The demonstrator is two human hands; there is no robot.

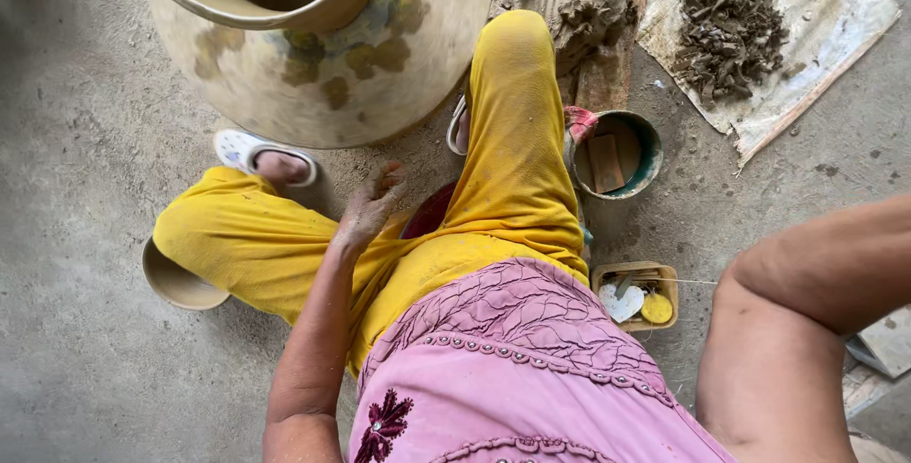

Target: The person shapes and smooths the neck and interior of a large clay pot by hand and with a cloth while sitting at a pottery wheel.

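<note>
- A large rounded clay pot (323,55), pale tan with mottled yellow-green patches, stands on the grey concrete floor (85,368) directly in front of the seated person, close between the feet, probably so both arms can reach it. Its top and far side are cut off by the upper edge.
- The person sits low, knees bent wide in yellow trousers (512,169), with a pink embroidered top nearest the camera. White sandals sit just beside the pot's base.
- The right arm, bent at the elbow, crosses the right side; its hand is outside the view, so I cannot tell how its fingers are set.
- A worn cloth sheet (835,17) lies at top right, holding a heap of dark clay scraps (729,34), kept off the floor.
- A lump of wet clay (593,8) rests on a board behind the right knee.
- The left hand (372,205), clay-dusted, rests between the knees near the pot's base, fingers loosely curled together and pointing towards it, holding nothing visible. Whether the fingertips touch the floor is hard to tell.
- A small teal-rimmed bucket (645,155) beside the right leg holds a flat wooden piece.
- A shallow clay bowl (176,283) peeks out under the left thigh, half hidden.
- A small wooden tray (664,278) holds a yellow disc and pale bits, too small to identify.
</note>
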